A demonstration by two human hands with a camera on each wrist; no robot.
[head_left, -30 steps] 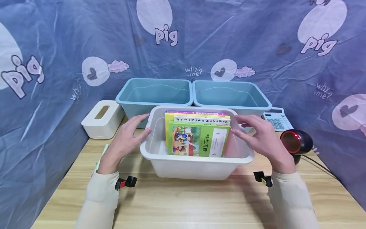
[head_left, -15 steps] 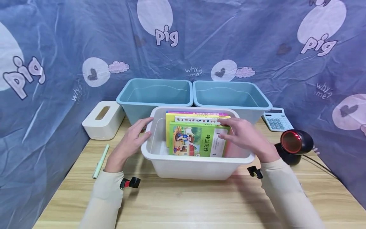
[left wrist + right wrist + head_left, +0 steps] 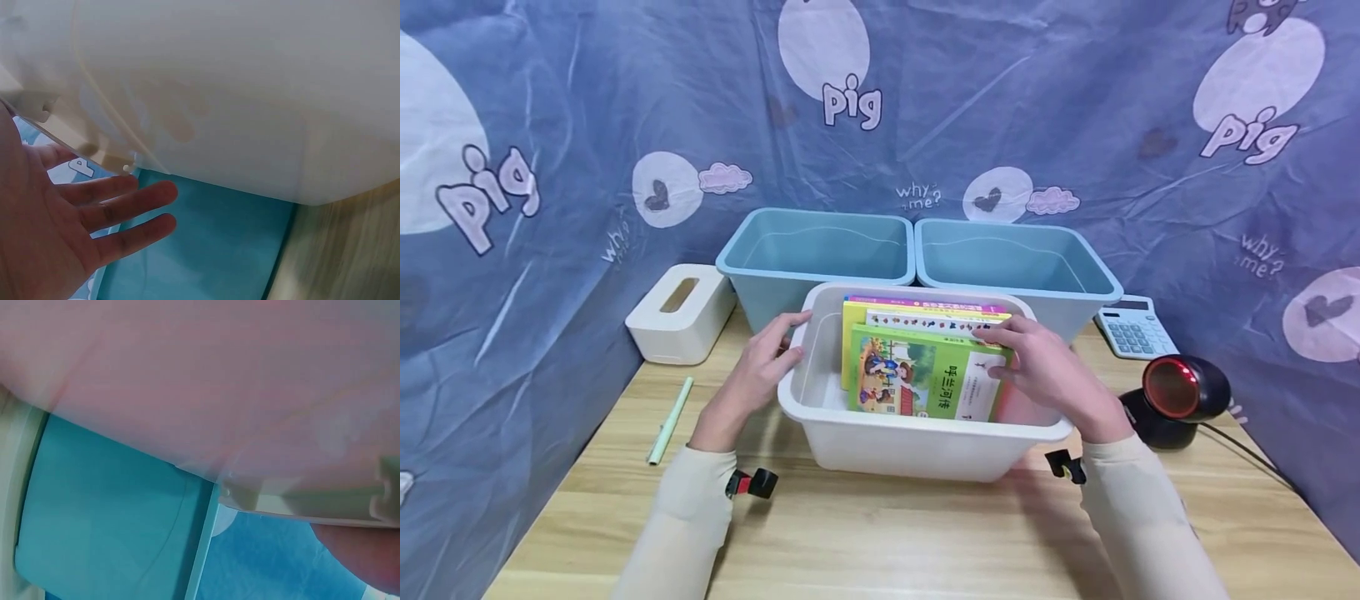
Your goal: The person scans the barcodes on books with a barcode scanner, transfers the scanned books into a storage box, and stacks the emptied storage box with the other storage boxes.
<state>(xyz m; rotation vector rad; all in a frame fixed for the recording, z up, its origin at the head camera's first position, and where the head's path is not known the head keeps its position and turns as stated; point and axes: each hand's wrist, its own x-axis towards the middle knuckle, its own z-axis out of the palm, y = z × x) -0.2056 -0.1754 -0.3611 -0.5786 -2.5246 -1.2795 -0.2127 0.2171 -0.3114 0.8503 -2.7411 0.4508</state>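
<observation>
Several thin books stand on edge in a white plastic bin. Frontmost is a green picture-covered book, with a white-spined book and yellow and purple ones behind it. My right hand reaches over the bin's right side; its thumb lies on the green book's front cover and its fingers are at the top edge, pinching the right corner. My left hand touches the bin's left rim. In the left wrist view several of its fingers stretch straight beside the outer wall. The right wrist view mostly shows the bin's underside.
Two light-blue bins stand side by side behind the white one. A white tissue box and a pale green pen lie left. On the right are a blue calculator and a black scanner-like device with a cable.
My right hand has moved left from the bin's right rim onto the green book's upper right corner. My left hand stays at the left rim. The head view has shifted slightly.
</observation>
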